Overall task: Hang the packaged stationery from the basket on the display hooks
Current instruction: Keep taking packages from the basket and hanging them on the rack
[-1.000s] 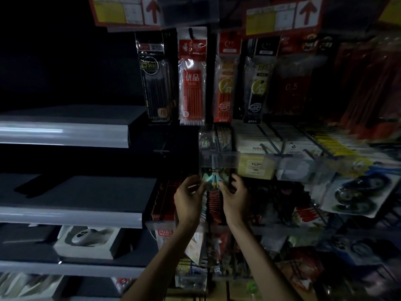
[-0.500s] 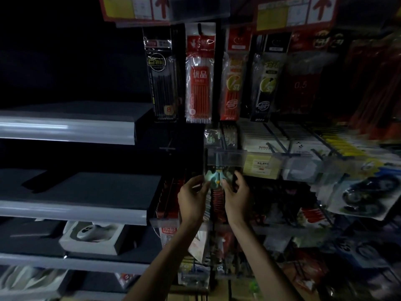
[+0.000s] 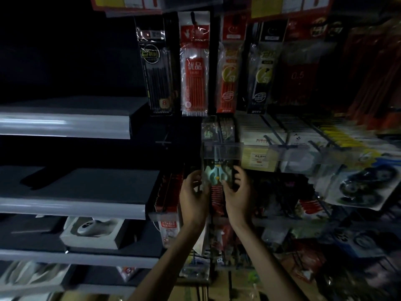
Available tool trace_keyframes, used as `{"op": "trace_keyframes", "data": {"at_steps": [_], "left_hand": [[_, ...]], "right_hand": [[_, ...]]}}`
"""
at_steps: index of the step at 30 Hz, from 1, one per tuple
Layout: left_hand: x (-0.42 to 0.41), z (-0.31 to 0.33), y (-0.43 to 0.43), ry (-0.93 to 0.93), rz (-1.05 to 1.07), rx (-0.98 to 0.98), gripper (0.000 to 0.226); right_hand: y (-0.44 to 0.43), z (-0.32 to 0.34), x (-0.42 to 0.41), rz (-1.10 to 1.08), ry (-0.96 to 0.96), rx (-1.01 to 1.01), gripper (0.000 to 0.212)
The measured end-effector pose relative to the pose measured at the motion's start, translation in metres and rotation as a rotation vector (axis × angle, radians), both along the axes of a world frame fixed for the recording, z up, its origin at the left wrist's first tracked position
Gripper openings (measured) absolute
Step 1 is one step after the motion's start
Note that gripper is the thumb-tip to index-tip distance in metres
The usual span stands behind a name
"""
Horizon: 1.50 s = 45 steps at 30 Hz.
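Hands and packet have barely shifted: left hand [image 3: 193,192] and right hand [image 3: 237,192] each pinch a side edge of the teal packet [image 3: 218,174], its top just under the clear label holder [image 3: 225,151], so level it and feel the hang-hole onto the hidden hook before pushing back.

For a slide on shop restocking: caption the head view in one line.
Left hand and right hand hold a clear pack up among hanging pen packs.

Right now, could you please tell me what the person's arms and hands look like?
Both the left hand and right hand are bare, without gloves. The forearms are bare too: no sleeves, watch or bracelet show. Too dim to judge rings.
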<state>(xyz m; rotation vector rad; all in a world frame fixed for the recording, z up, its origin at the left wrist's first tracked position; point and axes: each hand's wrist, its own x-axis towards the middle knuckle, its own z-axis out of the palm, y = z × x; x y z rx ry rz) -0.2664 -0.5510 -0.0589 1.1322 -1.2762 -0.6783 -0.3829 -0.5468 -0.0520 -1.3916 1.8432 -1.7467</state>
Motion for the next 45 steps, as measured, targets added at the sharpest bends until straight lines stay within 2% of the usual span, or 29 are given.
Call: {"op": "trace_keyframes", "data": {"at_steps": [4, 8, 16, 20, 25, 33, 39, 45], "left_hand": [[0.001, -0.004, 0.006, 0.022, -0.094, 0.017, 0.042], [0.002, -0.005, 0.004, -0.024, -0.096, 0.044, 0.047], [0.028, -0.002, 0.027, -0.279, -0.083, 0.036, 0.049], [0.059, 0.004, 0.062, -0.514, -0.050, 0.008, 0.044], [0.118, 0.000, 0.123, -0.643, 0.003, 0.022, 0.042], [0.247, -0.053, 0.216, -0.808, 0.308, 0.309, 0.041], [0.335, -0.086, 0.288, -0.838, 0.528, 0.541, 0.039], [0.429, -0.120, 0.360, -0.799, 0.649, 0.780, 0.043]], "right_hand": [[0.001, -0.004, -0.002, 0.027, 0.018, 0.027, 0.052], [-0.002, 0.000, -0.002, 0.044, 0.019, 0.052, 0.053], [0.035, 0.000, -0.009, 0.061, 0.158, 0.033, 0.053], [0.071, 0.004, 0.002, 0.215, 0.212, 0.018, 0.046], [0.103, 0.005, 0.030, 0.474, 0.361, 0.085, 0.040], [0.104, -0.024, 0.125, 0.969, 0.625, 0.196, 0.030], [0.093, -0.039, 0.226, 1.175, 0.739, 0.183, 0.028], [0.103, -0.052, 0.373, 1.384, 0.898, 0.128, 0.031]]}}
